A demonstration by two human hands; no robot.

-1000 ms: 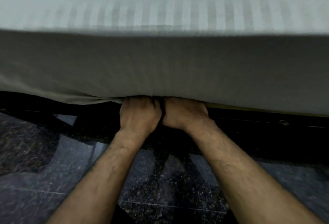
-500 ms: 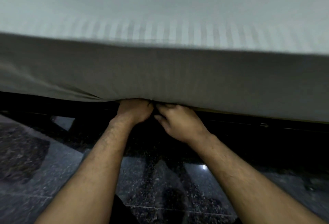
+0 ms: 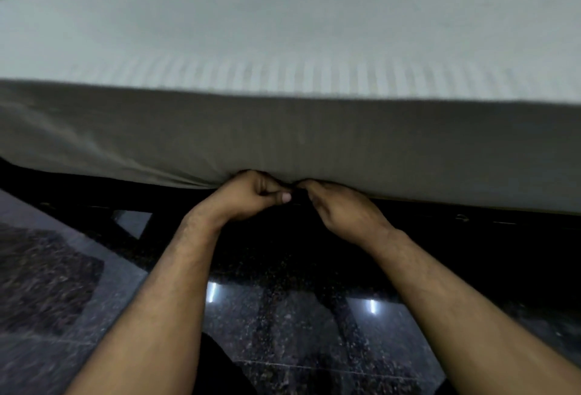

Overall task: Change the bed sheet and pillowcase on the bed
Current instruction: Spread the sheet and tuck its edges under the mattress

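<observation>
head | striped bed sheet (image 3: 283, 33) over mattress | dark speckled floor (image 3: 298, 331), blurred

- Single head cam, looking fwd + down, sitting close to the bed (image 3: 283, 33) side.
- Facing the mattress edge straight on; sheet (image 3: 314, 130) filling the upper half.
- Floor (image 3: 47, 284) showing below; both forearms entering from bottom, hands meeting mid-frame.
- No 2nd view sharing the scene.
</observation>
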